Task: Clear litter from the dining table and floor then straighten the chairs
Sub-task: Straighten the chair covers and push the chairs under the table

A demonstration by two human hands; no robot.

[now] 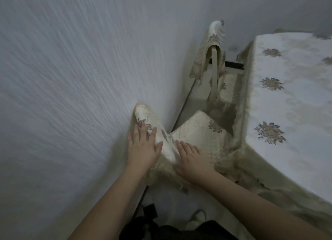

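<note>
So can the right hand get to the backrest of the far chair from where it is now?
Probably not without stepping forward. The right hand lies flat on the near chair's cover, and that chair's seat cushion sits between it and the far chair's backrest.

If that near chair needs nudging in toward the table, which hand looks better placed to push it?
Probably the left hand: it lies flat on the wall side of the near chair's cream lace-covered backrest, facing the floral-clothed table. The right hand rests on the table side, so it would pull.
</note>
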